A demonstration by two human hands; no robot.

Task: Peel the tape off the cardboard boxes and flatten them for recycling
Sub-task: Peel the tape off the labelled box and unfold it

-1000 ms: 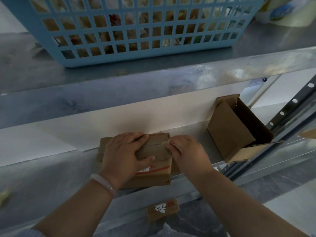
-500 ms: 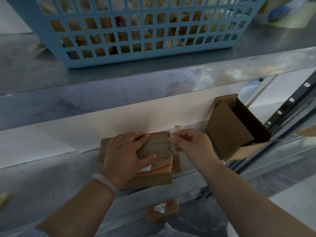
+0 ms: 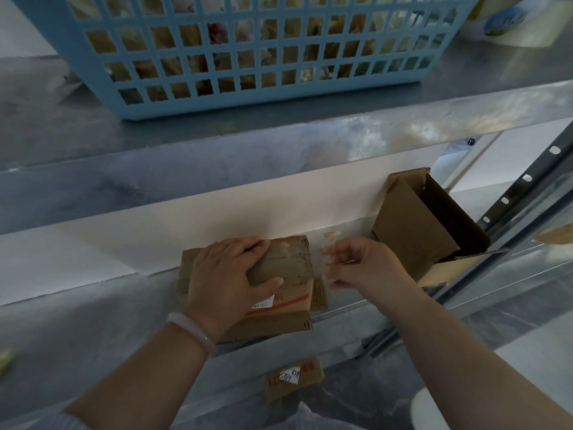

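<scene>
Mid-peel: gripping box (image 3: 285, 262) with left hand (image 3: 229, 280), pinching tape (image 3: 329, 259) lifted at its end with right hand (image 3: 369, 268). Flat cardboard (image 3: 279, 325) beneath; left to flatten, likely: this box and open box (image 3: 412, 234).

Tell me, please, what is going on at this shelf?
A person is peeling tape off cardboard boxes at a metal shelf. The left-hand grip holds a small box down on a stack of flattened cardboard. The right-hand grip pinches a strip of clear tape just beside that box's right end; whether it is fully off is unclear. An open box lies on its side to the right, not yet flattened.
</scene>
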